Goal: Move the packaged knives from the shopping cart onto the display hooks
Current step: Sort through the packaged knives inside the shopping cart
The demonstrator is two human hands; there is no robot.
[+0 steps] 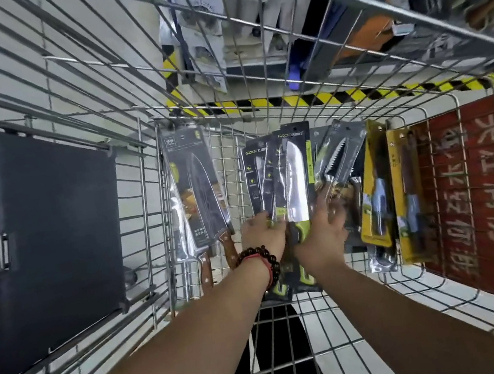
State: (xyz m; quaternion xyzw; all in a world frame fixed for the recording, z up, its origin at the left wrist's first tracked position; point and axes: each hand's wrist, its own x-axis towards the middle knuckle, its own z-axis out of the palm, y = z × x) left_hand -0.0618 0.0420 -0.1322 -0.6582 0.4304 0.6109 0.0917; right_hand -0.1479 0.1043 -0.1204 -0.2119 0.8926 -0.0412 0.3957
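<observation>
A wire shopping cart [157,201] is seen from above, its mesh floor and sloped sides filling most of the view. Through the wires a pale tiled floor [332,364] is visible, crossed at the far end by a strip of yellow-and-black hazard tape [338,96]. Beyond the tape, hanging packaged goods on a store display [197,26] are made out only as a blur. A dark flat panel [50,240] is fixed against the cart's left side, and a red sign with pale characters [479,192] is seen through the right side.

The packaged knives lie on the cart floor in a loose row. A dark pack with a wood-handled knife [198,191] is set apart at the left. In the middle, a green-handled knife pack [296,192] overlaps others, with a serrated knife pack [338,156] just beside it. Two yellow packs [372,189] stand on edge at the right.

The left hand [263,236], with a beaded bracelet [260,259] on its wrist, is curled onto the lower part of the middle packs. The right hand [325,239] is spread, fingers resting on the neighbouring packs; whether anything is gripped by it cannot be told.
</observation>
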